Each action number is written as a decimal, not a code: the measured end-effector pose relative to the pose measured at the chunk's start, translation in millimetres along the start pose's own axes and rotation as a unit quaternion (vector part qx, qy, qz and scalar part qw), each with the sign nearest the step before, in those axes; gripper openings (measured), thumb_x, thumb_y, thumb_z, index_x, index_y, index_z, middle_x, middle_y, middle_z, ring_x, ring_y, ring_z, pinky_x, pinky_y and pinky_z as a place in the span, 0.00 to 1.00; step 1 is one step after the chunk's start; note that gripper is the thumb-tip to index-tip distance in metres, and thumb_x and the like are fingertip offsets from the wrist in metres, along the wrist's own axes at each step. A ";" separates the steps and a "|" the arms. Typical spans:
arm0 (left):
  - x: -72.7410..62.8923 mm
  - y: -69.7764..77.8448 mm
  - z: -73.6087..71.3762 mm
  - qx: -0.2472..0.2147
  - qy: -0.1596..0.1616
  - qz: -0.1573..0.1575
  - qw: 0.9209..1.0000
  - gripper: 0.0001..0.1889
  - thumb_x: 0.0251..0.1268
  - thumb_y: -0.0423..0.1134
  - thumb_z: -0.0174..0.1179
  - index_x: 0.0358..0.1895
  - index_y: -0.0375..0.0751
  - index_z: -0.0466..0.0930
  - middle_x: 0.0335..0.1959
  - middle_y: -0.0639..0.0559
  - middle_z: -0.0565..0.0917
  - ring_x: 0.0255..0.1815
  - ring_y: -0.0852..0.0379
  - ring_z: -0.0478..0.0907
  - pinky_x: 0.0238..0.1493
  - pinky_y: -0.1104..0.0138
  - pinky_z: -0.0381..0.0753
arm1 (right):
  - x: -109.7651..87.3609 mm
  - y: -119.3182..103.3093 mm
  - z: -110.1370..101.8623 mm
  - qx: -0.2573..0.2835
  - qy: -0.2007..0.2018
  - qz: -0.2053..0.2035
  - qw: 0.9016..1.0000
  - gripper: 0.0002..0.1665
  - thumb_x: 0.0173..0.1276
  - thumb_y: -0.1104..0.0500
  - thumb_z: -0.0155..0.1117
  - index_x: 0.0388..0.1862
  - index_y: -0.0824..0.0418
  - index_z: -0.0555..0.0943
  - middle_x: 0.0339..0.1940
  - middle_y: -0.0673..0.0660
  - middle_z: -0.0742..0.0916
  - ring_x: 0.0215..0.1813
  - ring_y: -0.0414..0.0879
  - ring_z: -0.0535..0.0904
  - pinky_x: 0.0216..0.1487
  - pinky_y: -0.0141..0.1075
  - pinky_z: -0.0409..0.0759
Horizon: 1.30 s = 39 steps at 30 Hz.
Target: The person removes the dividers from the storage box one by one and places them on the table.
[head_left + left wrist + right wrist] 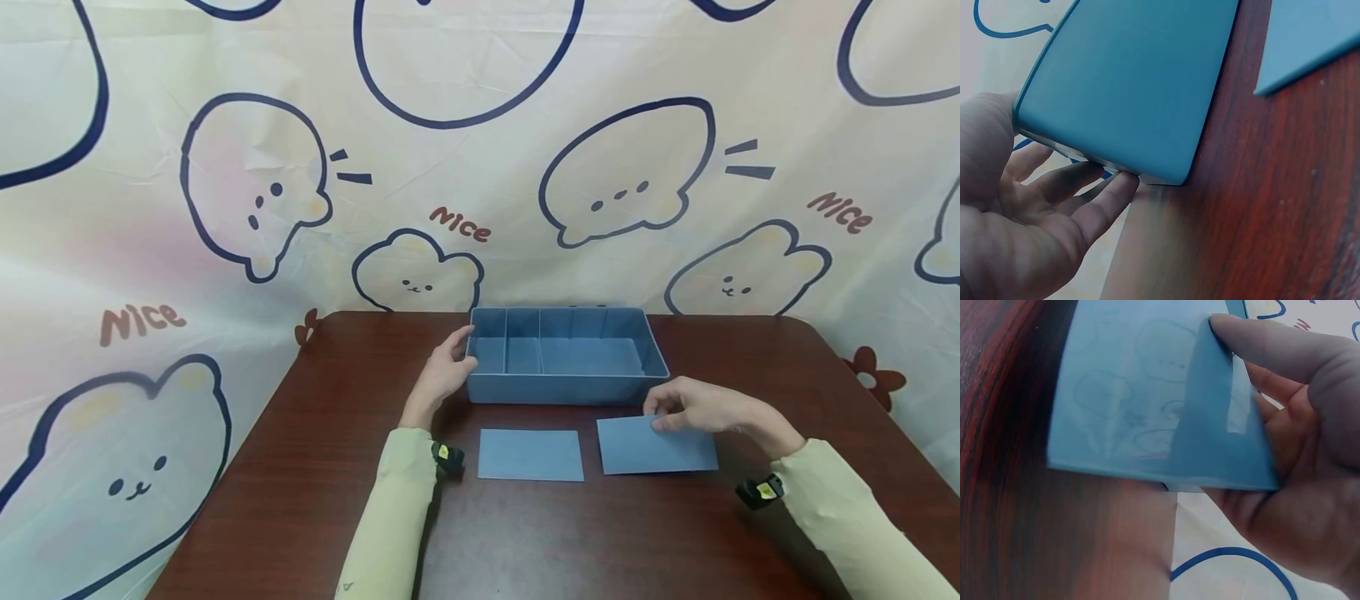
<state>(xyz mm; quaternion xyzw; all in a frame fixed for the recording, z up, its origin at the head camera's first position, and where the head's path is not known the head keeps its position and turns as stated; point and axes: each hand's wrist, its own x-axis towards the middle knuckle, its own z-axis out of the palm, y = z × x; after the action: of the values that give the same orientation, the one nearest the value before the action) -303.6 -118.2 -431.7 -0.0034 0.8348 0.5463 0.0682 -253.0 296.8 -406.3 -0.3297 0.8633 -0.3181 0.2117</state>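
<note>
Pinching right panel [652, 452] with right hand [701, 405], long axis left-right, nearside of box [562, 390] gripped by left hand [441, 377].

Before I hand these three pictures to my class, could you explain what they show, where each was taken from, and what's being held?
There's no machine here: a person is working bare-handed. The wide picture comes from a camera on the person's head, looking forward and down. The two close pictures come from small cameras worn at each wrist, each looking at that hand's work. On the brown table stands an open blue box with three compartments. In front of it lies a flat blue panel. The left hand touches the box's left end. The right hand holds a second panel, to the right of the first, between thumb and fingers.
</note>
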 end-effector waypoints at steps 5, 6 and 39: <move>-0.6 0.6 -0.4 0.002 -0.002 -0.001 1.000 0.33 0.66 0.38 0.51 0.73 0.67 0.59 0.78 0.48 0.60 0.78 0.45 0.58 0.70 0.43 0.65 | -0.5 -0.5 0.5 -0.023 0.004 0.023 0.999 0.03 0.66 0.56 0.66 0.37 0.53 0.82 0.25 0.47 0.79 0.28 0.40 0.74 0.26 0.31 0.72; -0.5 0.4 -0.2 0.003 -0.002 -0.001 1.000 0.33 0.66 0.38 0.51 0.73 0.67 0.59 0.78 0.48 0.60 0.78 0.45 0.58 0.70 0.43 0.65 | -0.4 -0.9 0.5 -0.027 0.006 0.028 0.999 0.02 0.65 0.57 0.66 0.36 0.53 0.82 0.25 0.47 0.79 0.28 0.40 0.74 0.27 0.31 0.73; 0.9 0.2 -0.5 0.006 -0.001 -0.001 1.000 0.33 0.65 0.38 0.52 0.73 0.66 0.59 0.78 0.48 0.60 0.78 0.44 0.58 0.71 0.42 0.64 | 11.1 -1.9 20.9 -0.092 0.039 0.082 0.992 0.04 0.62 0.57 0.70 0.34 0.49 0.83 0.26 0.47 0.79 0.31 0.42 0.74 0.30 0.32 0.74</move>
<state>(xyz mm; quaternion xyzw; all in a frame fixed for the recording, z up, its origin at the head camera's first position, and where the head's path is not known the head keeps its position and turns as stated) -304.6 -118.5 -431.5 -0.0031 0.8382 0.5409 0.0695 -247.9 279.3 -421.6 -0.2633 0.9206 -0.2313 0.1722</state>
